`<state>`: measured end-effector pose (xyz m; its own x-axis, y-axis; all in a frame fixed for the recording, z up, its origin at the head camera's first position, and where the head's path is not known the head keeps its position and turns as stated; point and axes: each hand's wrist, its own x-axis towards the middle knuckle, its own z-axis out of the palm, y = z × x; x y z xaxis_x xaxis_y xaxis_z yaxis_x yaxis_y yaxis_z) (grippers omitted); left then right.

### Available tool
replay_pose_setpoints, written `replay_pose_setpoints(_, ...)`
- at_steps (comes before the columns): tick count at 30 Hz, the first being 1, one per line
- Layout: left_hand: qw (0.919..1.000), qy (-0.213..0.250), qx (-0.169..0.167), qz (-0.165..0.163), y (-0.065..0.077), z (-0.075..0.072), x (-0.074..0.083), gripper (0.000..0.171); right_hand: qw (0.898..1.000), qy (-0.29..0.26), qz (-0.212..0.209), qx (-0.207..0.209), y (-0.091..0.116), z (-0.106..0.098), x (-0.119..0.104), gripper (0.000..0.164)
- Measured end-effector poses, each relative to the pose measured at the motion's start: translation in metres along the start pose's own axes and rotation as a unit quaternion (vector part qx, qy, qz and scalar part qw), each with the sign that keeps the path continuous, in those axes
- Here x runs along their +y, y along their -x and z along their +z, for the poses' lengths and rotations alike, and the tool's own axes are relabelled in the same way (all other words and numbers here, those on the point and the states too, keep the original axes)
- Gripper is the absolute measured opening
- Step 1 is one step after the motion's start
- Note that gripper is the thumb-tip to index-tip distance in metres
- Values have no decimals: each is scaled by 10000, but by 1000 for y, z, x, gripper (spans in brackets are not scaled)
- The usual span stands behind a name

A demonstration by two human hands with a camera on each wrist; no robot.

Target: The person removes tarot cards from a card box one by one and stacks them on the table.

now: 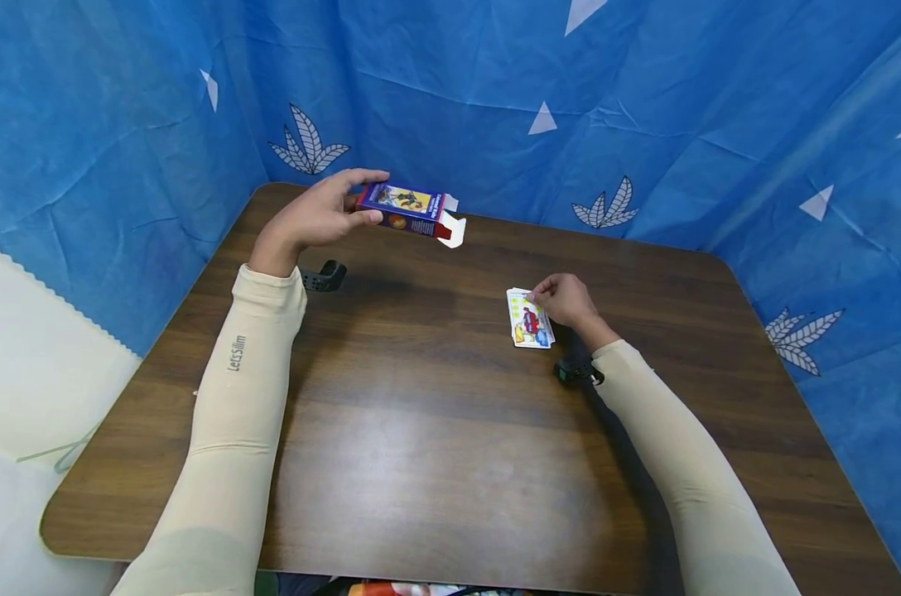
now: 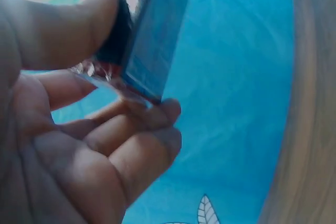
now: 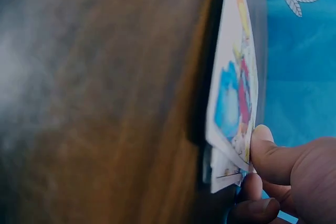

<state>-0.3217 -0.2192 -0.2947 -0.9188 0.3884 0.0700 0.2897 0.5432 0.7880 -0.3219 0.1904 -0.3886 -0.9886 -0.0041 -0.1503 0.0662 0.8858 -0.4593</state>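
Observation:
My left hand (image 1: 316, 213) grips a purple and red card box (image 1: 402, 203) by its closed end, up over the far left of the table. The white flaps (image 1: 454, 230) at the box's other end hang open toward the right. In the left wrist view, thumb and fingertips press the box (image 2: 163, 40) from two sides. Right of the middle, my right hand (image 1: 566, 300) pinches the edge of a small stack of picture cards (image 1: 528, 323). The right wrist view shows the thumb on the top card (image 3: 233, 93), with fingers beneath the edge.
The brown wooden table (image 1: 391, 463) spreads out below both hands. A blue curtain (image 1: 450, 99) with white leaves and triangles hangs along its far and side edges. Dark wrist straps (image 1: 324, 277) stick out under the sleeves.

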Motion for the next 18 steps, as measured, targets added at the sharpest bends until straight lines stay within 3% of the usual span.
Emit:
replay_pose_setpoints(4,9970,-755,-103,-101,-13,8,-11,64,10000,14,4,14,2,0,2,24)
replay_pose_setpoints(7,9935,-1061,-242,-345,-23,19,-23,65,10000,18,-35,32,4,-2,4,26)
replay_pose_setpoints(12,9892,-1133,-330,-868,-35,36,-43,66,9991,-194,73,363,14,-9,8,38)
replay_pose_setpoints(18,9816,-1294,-367,-1355,-42,47,-65,71,9921,-1137,404,357,37,-20,11,37)
